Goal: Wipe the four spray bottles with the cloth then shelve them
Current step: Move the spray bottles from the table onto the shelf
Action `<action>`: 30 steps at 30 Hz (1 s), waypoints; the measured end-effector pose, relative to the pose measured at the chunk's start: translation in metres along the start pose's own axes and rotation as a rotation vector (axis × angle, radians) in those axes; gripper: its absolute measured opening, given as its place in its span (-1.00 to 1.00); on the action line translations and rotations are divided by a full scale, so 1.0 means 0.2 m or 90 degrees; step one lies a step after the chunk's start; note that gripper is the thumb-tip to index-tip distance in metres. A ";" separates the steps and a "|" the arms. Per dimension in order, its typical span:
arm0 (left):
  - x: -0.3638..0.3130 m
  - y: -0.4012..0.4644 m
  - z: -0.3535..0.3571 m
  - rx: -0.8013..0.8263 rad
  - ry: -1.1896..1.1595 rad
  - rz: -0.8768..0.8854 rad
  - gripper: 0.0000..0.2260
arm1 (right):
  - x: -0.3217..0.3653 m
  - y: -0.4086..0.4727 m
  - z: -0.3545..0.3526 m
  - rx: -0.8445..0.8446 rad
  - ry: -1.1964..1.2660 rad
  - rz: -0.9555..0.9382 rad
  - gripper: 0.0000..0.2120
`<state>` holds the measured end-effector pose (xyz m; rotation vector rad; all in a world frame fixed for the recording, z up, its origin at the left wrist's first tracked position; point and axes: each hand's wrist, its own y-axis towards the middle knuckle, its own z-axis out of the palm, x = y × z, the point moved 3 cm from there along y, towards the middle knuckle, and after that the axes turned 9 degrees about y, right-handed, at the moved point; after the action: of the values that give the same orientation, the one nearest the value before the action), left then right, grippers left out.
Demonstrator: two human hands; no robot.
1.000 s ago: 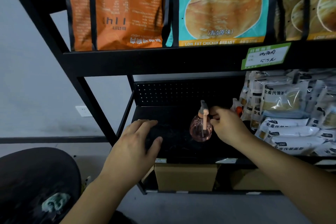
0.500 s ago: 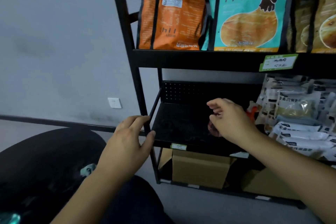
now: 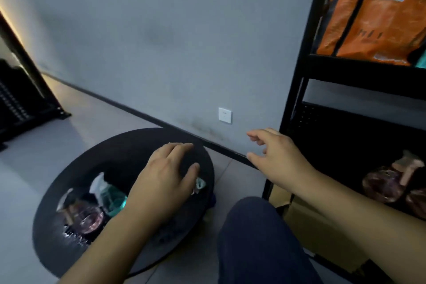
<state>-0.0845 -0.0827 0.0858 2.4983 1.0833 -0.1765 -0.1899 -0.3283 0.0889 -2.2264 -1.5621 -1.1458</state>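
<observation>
A round black table (image 3: 119, 152) stands low at the left. On it lie a pink spray bottle (image 3: 85, 215) and a teal spray bottle (image 3: 110, 198), both blurred. A pale nozzle tip (image 3: 199, 184) shows just past my left hand (image 3: 166, 182), which hovers over the table with fingers spread and holds nothing. My right hand (image 3: 276, 159) hangs in the air beside the black shelf frame (image 3: 299, 76), fingers loosely curled and empty. A pink spray bottle (image 3: 387, 182) stands on the shelf at the right. No cloth is recognisable.
Orange snack bags (image 3: 373, 11) fill the upper shelf. A cardboard box (image 3: 315, 233) sits under the lower shelf. My knee in dark trousers (image 3: 260, 237) is between table and shelf. A wall socket (image 3: 225, 115) is on the grey wall; another black rack (image 3: 20, 99) stands far left.
My view has swung left from the shelf to the table. My right hand let go of the pink bottle on the shelf and pulled back. My left hand moved over the table.
</observation>
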 end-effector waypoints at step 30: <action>1.51 -0.05 0.21 0.154 0.114 -0.238 -0.44 | 0.49 0.51 1.52 0.267 0.114 -0.062 -0.51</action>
<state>0.1190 0.1087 -0.0382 2.5308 1.6910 -0.2019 0.0590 -0.1345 -0.0262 -1.7499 -1.6672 -0.9075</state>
